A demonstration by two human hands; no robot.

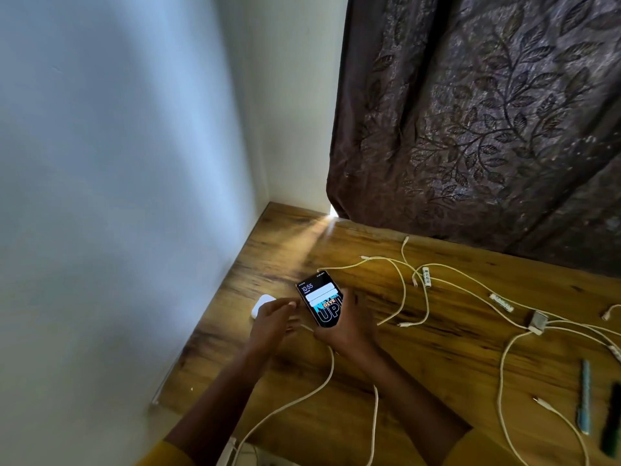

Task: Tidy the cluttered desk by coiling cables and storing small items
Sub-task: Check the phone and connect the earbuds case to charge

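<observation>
Phone [321,299] screen reads "10:55" and "NEVER GIVE UP"

Dim room. Light leaks under the curtain [487,122] at frame centre, streaking across the desk [447,361]. Phone screen [321,299] glows. Hands motion-blurred; wide-angle bending at edges.

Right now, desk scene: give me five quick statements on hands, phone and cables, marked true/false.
1. The right hand holds the phone. True.
2. The phone screen is dark. False: it is lit and shows 10:55.
3. The left hand is by a white cable at the phone's lower end. True.
4. The cables on the desk are coiled. False: they lie loose and tangled.
5. The two pens lie beside the wall. False: they lie at the desk's right edge.
</observation>
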